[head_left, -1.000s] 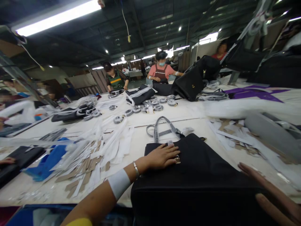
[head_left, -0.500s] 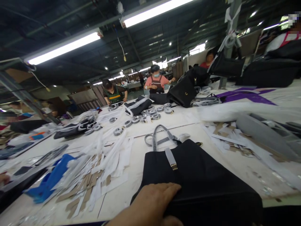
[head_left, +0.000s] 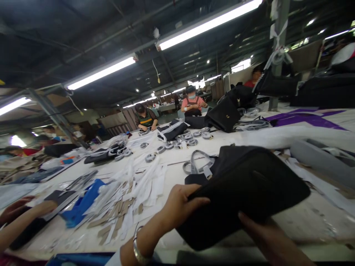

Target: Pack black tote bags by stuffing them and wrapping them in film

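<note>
A black handbag is tipped up in front of me, a broad dark panel turned toward me. My left hand grips its left edge, the thumb lying across the panel. Low on the right, my right hand holds the bag's lower edge; a dark blur and the bag hide most of its fingers. Behind the bag, a plastic-wrapped strap loops up from the tabletop. A wrapped tab shows beside the strap, partly covered by the raised bag.
Paper and card strips lie left of the bag, beside a blue plastic piece. A neighbour's hands work at far left. Coiled straps and black bags lie farther back, near two co-workers. Grey sheeting lies right.
The bag was lying with its clasp side up under my left hand; now it is tilted up. My left hand has taken its edge, and my right hand has come into view.
</note>
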The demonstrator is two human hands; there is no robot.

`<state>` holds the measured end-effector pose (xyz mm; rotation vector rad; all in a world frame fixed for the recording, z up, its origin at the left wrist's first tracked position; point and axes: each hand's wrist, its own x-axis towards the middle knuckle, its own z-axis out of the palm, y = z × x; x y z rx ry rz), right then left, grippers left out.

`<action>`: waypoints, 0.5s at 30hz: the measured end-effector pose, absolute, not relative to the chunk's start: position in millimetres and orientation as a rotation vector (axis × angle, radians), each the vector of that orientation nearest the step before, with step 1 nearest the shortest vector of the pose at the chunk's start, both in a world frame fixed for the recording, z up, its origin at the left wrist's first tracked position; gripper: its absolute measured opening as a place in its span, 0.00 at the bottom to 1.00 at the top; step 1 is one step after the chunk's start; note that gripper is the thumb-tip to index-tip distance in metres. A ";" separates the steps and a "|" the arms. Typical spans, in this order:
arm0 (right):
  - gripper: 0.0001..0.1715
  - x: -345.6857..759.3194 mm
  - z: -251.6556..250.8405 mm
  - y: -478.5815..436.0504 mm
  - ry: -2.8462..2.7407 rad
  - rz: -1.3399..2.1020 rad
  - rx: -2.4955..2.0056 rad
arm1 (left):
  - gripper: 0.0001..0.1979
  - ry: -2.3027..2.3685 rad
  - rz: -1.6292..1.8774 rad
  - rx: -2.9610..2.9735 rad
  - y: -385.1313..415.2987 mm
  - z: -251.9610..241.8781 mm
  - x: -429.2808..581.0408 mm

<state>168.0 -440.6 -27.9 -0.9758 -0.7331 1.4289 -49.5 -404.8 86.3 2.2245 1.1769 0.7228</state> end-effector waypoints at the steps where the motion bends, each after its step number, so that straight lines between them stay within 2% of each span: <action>1: 0.43 166.7 -8.6 -428.6 -0.791 1.386 -0.917 | 0.15 1.171 0.855 2.180 -401.5 87.5 -46.9; 5: 0.33 168.5 64.7 -383.9 -1.137 1.094 -0.772 | 0.15 1.113 1.473 1.809 -383.4 87.8 -26.0; 9: 0.35 179.3 128.7 -352.5 -1.551 0.527 -1.064 | 0.21 0.954 1.898 1.299 -366.3 78.4 10.3; 12: 0.30 189.7 165.5 -335.8 -1.965 0.329 -1.112 | 0.26 0.834 1.905 1.037 -368.1 54.2 38.1; 15: 0.22 195.7 177.5 -321.3 -2.356 0.348 -1.101 | 0.31 0.877 1.616 0.935 -389.1 16.4 53.2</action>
